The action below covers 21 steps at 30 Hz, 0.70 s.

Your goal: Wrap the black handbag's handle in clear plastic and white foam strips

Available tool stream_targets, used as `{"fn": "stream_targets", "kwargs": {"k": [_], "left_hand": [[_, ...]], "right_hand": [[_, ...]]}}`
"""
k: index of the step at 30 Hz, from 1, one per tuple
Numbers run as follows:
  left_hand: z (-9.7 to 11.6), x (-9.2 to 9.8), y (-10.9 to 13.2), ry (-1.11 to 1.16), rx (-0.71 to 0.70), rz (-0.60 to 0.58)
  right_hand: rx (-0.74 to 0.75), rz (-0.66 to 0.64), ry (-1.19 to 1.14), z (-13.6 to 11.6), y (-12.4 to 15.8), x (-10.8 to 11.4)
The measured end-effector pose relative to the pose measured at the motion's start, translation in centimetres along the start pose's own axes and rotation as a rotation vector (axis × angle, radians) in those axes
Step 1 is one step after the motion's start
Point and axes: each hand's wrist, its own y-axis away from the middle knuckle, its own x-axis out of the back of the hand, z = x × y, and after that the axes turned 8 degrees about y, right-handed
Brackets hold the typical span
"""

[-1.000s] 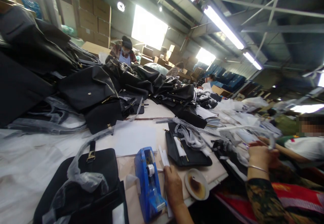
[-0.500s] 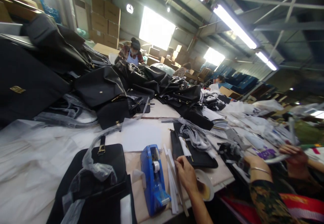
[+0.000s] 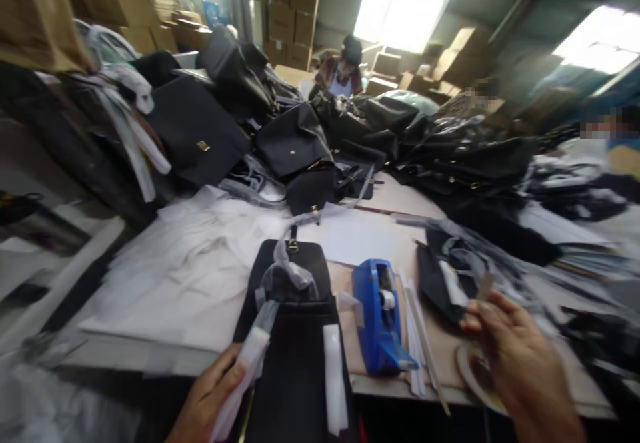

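Note:
A black bag [image 3: 295,369] lies at the table's front edge, with clear plastic wrapping around the buckled strap at its top. My left hand [image 3: 215,389] is closed around a white-wrapped strap [image 3: 253,353] at the bag's left side. Another white-wrapped strip [image 3: 333,376] runs down the bag's right side. My right hand [image 3: 520,356] is raised at the right, pinching a short, flat, greyish-brown piece [image 3: 485,286] whose kind is unclear. Below that hand, a roll of tape [image 3: 464,366] is partly covered. Between bag and right hand stands a blue tape dispenser [image 3: 375,316], beside narrow white strips [image 3: 411,339].
White sheets [image 3: 200,249] are heaped on the left of the table. A white sheet of paper [image 3: 357,233] lies behind the dispenser. Black bags [image 3: 295,139] are piled across the back, and another flat black bag [image 3: 435,273] lies right. A person [image 3: 343,73] is beyond the pile.
The view has swung left and down. My left hand has come into view on the wrapped strap. My right hand has lifted from the narrow strips. The camouflage sleeve at right has left the view.

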Motion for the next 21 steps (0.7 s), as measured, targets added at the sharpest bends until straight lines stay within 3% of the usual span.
{"fn": "stream_targets", "kwargs": {"k": [3,6,8,12,16,21], "left_hand": [[-0.2,1.8,0.4,-0.021,0.041,-0.058],[-0.2,1.9,0.4,0.027,0.071,-0.148],[-0.2,1.7,0.4,0.067,0.091,-0.177],[-0.3,1.8,0.5,0.071,0.105,-0.141],[-0.4,1.9,0.4,0.064,0.094,-0.145],[-0.7,2.0,0.2,0.04,0.059,-0.17]], "right_hand": [[0.051,-0.234,0.111,-2.3,4.3,-2.3],[0.184,-0.737,0.315,-3.3,9.6,-6.3],[0.28,-0.921,0.412,-3.2,12.4,-9.3],[0.345,-1.038,0.605,-1.7,15.2,-13.5],[0.277,-1.082,0.753,-0.3,15.6,-14.9],[0.236,-1.14,0.688,0.0,15.9,-16.1]]}}
